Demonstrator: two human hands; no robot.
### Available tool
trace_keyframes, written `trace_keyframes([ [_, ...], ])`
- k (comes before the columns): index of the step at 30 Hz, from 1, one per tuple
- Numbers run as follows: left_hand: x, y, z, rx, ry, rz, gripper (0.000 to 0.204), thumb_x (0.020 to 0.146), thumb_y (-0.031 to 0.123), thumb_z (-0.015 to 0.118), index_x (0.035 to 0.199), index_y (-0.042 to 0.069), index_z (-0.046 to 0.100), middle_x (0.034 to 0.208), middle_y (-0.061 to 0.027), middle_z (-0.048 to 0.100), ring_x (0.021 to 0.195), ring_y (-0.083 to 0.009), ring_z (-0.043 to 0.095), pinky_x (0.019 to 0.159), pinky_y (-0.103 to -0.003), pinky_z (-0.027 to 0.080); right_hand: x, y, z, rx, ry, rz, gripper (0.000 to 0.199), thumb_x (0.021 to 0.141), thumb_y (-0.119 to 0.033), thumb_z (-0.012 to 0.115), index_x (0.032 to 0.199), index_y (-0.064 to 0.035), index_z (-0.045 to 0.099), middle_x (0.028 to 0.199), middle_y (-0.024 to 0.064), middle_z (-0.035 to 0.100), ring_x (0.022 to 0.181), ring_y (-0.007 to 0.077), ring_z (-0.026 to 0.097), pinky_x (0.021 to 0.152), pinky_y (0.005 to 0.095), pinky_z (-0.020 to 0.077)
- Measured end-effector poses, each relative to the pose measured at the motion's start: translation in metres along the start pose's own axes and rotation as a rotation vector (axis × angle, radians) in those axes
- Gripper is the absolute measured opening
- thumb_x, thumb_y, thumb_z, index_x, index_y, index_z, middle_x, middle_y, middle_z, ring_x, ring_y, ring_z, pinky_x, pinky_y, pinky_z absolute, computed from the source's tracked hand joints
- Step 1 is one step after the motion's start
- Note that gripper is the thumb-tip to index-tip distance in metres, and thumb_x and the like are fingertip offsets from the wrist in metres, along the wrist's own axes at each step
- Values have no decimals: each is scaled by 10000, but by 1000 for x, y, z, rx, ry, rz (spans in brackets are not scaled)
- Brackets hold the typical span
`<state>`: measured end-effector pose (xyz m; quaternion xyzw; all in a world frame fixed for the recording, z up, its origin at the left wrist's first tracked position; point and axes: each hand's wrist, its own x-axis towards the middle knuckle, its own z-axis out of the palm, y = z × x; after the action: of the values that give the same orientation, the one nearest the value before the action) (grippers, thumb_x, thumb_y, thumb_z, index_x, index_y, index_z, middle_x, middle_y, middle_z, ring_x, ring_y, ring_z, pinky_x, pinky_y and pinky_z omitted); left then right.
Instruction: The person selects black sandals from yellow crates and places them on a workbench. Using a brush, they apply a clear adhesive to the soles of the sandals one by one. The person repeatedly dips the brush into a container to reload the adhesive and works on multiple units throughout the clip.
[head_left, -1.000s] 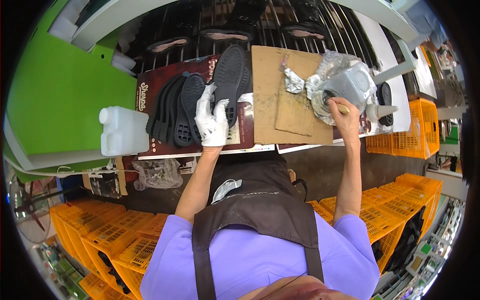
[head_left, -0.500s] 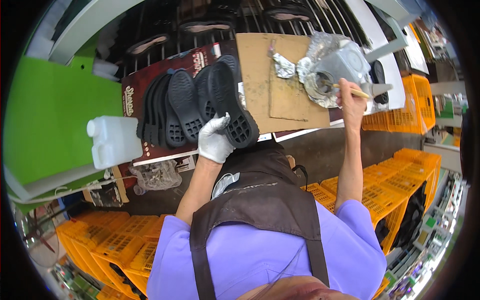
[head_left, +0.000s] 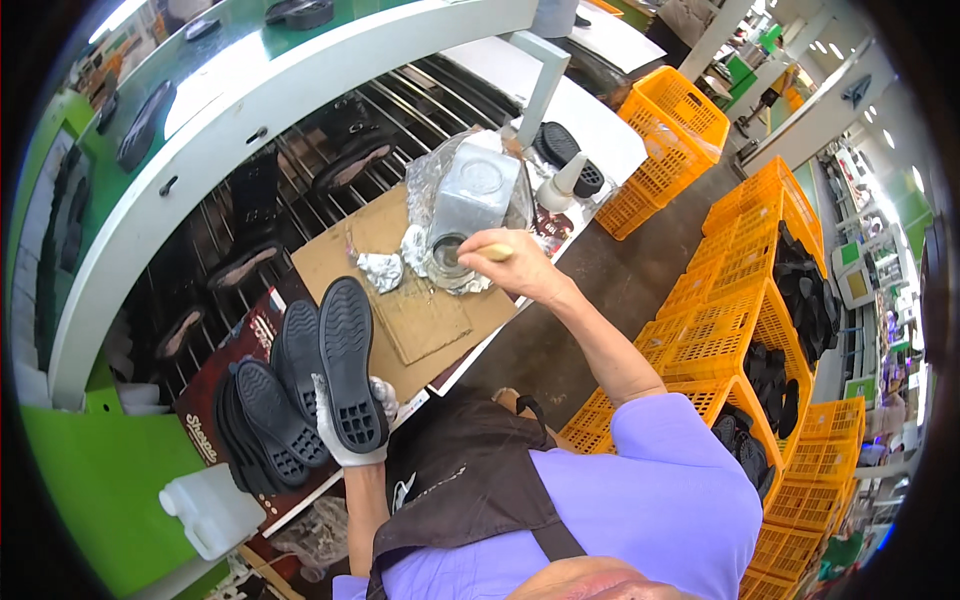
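My left hand (head_left: 332, 432), in a white glove, grips a black shoe sole (head_left: 347, 350). The sole stands nearly upright, its tread and square-holed heel facing me. Bare and closed, my right hand (head_left: 522, 265) holds a brush by its pale handle (head_left: 494, 252). The brush's tip is hidden at the mouth of a small clear jar (head_left: 443, 272). That jar rests by the cardboard sheet (head_left: 425, 335) with crumpled foil (head_left: 380, 271) beside it. Just behind it sits a translucent plastic container (head_left: 480, 187). Several more black soles (head_left: 272, 405) lean in a row left of the held one.
A white nozzle bottle (head_left: 562, 187) and loose soles (head_left: 570, 155) are at the bench's right end. Metal rods (head_left: 300, 190) carrying dark shoes run behind. A white jug (head_left: 212, 508) lies at the near left on green (head_left: 90, 470). Stacked orange crates (head_left: 700, 320) stand to my right.
The view has turned to the right, showing more crates. The held sole is now more upright, with its tread turned toward me. My right hand still holds the brush at the jar.
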<state>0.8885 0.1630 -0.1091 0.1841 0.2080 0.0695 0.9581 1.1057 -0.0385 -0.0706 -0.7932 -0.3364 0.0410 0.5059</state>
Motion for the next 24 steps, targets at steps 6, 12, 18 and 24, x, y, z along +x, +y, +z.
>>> trace_keyframes([
  [6,4,1,-9,-89,-176,-4,668,831,550,501,1261,46,422,1139,-150,524,939,-287,544,750,-380,488,10,5,-30,-179,-486,-155,152,765,-172,657,875,-67,670,778,83,615,767,240,576,685,337,450],
  [12,9,5,5,163,-333,319,810,729,209,738,1374,79,265,1283,-94,446,1196,-246,431,998,-411,381,21,-1,-46,43,-516,-40,179,782,-164,658,899,-29,672,847,85,669,766,169,617,713,279,474],
  [18,19,16,3,397,-216,504,648,766,-20,622,1340,68,334,1297,-104,435,1206,-236,424,1032,-386,327,1,-7,-37,394,-216,370,165,830,-176,637,898,-26,652,729,7,620,619,47,539,547,191,444],
  [24,23,19,27,920,-56,729,677,726,87,738,1263,33,330,1234,-88,465,1121,-168,473,961,-307,389,-26,-11,-3,696,137,322,144,855,-143,595,906,-9,607,706,52,622,555,84,575,501,191,472],
])
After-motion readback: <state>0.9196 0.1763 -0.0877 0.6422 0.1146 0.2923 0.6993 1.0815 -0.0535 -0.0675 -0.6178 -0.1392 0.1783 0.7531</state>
